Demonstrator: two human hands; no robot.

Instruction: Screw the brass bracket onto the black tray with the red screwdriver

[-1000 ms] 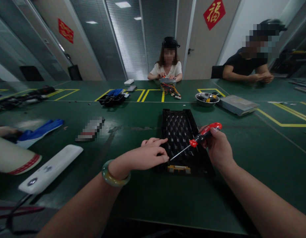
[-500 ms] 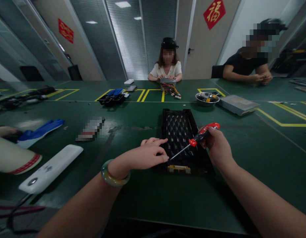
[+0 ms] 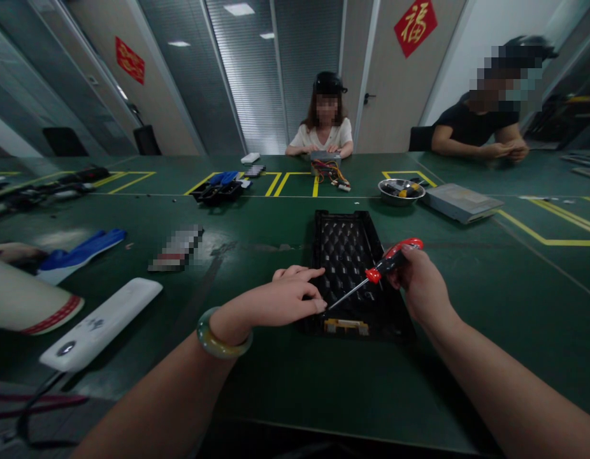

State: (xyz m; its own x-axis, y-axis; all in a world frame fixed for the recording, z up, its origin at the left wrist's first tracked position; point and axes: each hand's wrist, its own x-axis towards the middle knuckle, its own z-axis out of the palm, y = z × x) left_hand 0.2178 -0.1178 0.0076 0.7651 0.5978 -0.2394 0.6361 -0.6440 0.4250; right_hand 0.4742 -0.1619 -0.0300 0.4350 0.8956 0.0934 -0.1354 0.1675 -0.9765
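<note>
My right hand (image 3: pixel 423 284) is closed around the handle of a red and black screwdriver (image 3: pixel 388 260). Its thin metal shaft slants down to the left, into the near left part of a black plastic case (image 3: pixel 345 255) lying on the table. Over the case's left edge rests my left hand (image 3: pixel 295 294), with a bangle on the wrist. One finger stretches over the case; another finger and the thumb come together right beside the screwdriver's tip. Whatever is pinched there is too small to make out. A yellowish connector strip (image 3: pixel 346 327) sits at the case's near end.
On the left are a white power strip (image 3: pixel 101 325), a blue and white glove (image 3: pixel 82 255) and a blurred-out flat object (image 3: pixel 177 248). Farther back stand a black tray (image 3: pixel 216 193), a metal bowl (image 3: pixel 401 199) and a grey flat box (image 3: pixel 462 203). Two people sit across the table.
</note>
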